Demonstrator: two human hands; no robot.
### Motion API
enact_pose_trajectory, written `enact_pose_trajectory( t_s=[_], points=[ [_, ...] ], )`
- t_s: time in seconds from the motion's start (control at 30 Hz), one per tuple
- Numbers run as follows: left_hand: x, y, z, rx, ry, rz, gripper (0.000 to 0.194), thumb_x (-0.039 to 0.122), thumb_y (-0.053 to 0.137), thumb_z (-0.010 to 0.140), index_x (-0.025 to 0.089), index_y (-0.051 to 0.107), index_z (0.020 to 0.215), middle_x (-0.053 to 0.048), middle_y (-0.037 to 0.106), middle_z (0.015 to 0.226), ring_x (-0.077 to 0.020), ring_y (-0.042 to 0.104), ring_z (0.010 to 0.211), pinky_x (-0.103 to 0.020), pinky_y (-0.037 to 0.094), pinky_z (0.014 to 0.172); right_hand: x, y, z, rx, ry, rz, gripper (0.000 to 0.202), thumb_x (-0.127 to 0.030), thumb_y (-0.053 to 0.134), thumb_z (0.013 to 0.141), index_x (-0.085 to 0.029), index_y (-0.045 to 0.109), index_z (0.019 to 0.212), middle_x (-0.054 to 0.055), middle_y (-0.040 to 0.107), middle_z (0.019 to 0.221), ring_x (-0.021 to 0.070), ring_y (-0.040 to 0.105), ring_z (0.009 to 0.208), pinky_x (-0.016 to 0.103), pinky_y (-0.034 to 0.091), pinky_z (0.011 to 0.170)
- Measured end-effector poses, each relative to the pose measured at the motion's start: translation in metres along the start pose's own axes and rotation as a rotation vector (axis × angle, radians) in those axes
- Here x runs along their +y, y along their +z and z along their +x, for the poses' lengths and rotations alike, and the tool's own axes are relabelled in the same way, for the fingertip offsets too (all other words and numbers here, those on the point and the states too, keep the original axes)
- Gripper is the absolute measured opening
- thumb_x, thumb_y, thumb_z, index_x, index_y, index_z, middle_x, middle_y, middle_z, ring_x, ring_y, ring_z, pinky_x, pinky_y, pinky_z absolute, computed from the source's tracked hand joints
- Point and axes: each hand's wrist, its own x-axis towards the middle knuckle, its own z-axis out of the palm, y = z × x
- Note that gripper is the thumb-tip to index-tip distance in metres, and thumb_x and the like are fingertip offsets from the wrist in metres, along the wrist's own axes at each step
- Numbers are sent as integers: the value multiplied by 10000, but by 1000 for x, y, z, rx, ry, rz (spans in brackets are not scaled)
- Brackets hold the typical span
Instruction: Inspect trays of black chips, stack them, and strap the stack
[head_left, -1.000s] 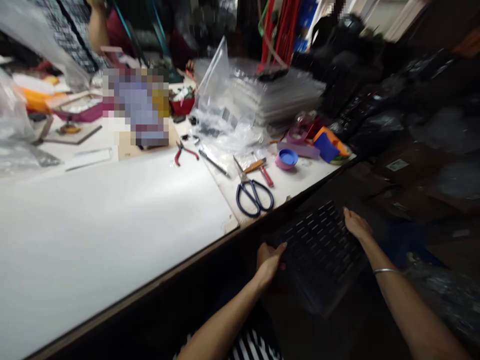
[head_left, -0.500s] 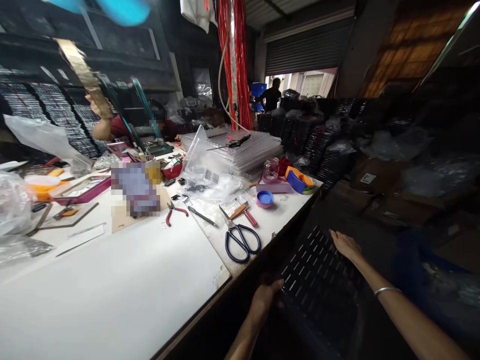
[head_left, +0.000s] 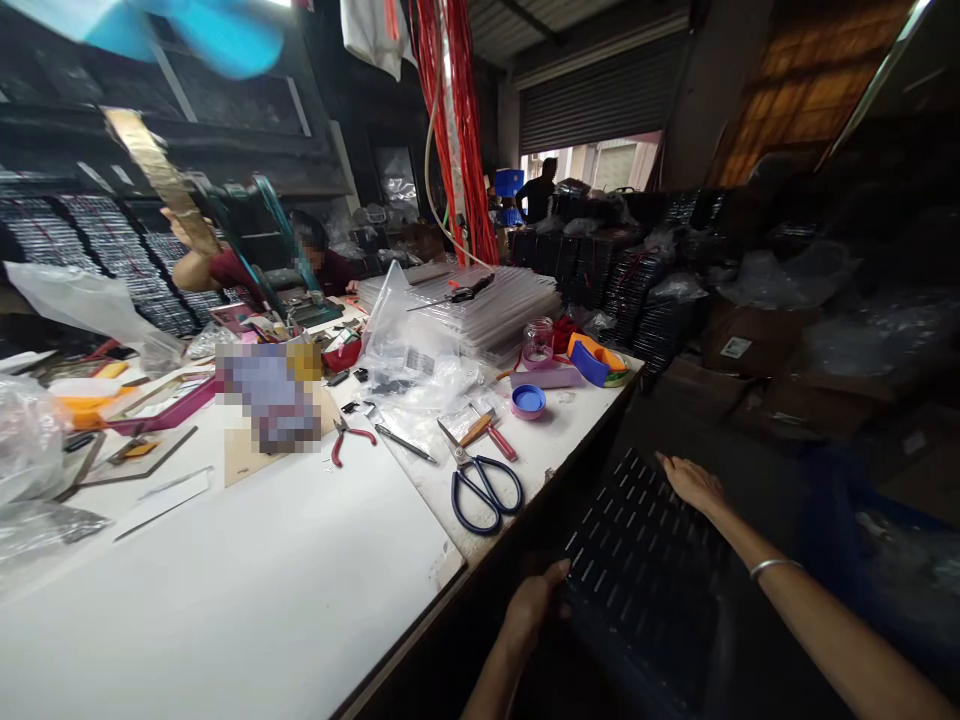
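- The step in hand, as far as can be judged, is holding and steadying the dark slotted block (head_left: pixel 637 560) between two hands, beside the worktable (head_left: pixel 589 425) and seemingly lower than its top
- The left hand (head_left: pixel 529 600) is closed on the block's left edge, thumb near the corner; its other fingers are mostly hidden in shadow
- The right hand (head_left: pixel 690 483) grips the opposite edge near the far corner, its fingertips against the side; how far they reach beneath cannot be told
- Any move of the block would seem to call for both grips acting together, since its slotted face is tilted and its lower end fades into the dark; whether anything supports it from below cannot be told
- On the left, the table's edge runs close by the block, with the scissors' (head_left: pixel 487 495) handles lying near that edge, so a swing leftward could catch there
- On the right, the blue sheet or bin (head_left: pixel 847 520) lies beyond the right forearm; the dim floor area between looks like the wider room for moving, though its depth is hard to read
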Motion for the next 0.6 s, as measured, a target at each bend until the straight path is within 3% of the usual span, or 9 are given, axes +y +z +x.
enact_pose_trajectory(
  t_s=[0.2,0.3,0.37,0.43,0.5,0.53,0.6],
  points=[
    [15,-7,-16,98,154,122,390,359,725,681,151,666,1006,-67,696,943,-249,618,973,-308,461,865,-12,-7,-15,133,32,14,381,-470,468,910,-162,578,1106,92,547,1187,265,478,1139,529,332,979],
    [23,-6,-22,115,209,173,393,380,733,663,154,680,980,-74,697,991,-277,597,1039,-326,443,910,-18,-9,-29,167,70,104,407,-475,428,921,-165,573,1141,106,559,1187,281,477,1149,557,303,986],
    [25,-5,-21,118,216,218,403,417,705,691,139,682,982,-85,700,988,-291,590,1055,-346,440,919,-20,-7,-44,193,101,197,446,-460,387,930,-165,523,1236,139,504,1288,315,413,1227,590,235,1014],
    [25,-6,-18,117,200,276,448,465,662,727,109,675,998,-109,699,984,-312,572,1086,-374,432,932,-17,2,-67,229,153,314,548,-462,344,933,-154,355,1386,173,298,1461,353,238,1340,615,129,1045],
    [26,-7,-11,107,178,342,507,507,626,752,84,659,1030,-136,690,1015,-333,538,1136,-398,412,958,-10,17,-96,254,230,452,713,-513,322,919,-129,84,1471,178,21,1537,370,29,1389,626,51,1056],
    [28,-6,-7,97,173,374,526,515,616,761,82,648,1057,-143,679,1053,-336,514,1169,-401,394,979,-6,26,-113,246,268,531,800,-555,322,904,-112,-28,1470,182,-48,1535,374,-22,1390,627,49,1059],
    [34,-3,5,68,180,428,539,511,608,776,104,617,1129,-135,648,1148,-321,458,1237,-388,349,1030,0,46,-152,197,302,713,898,-633,311,871,-100,-114,1456,187,1,1535,375,16,1391,602,106,1076]
  ],
)
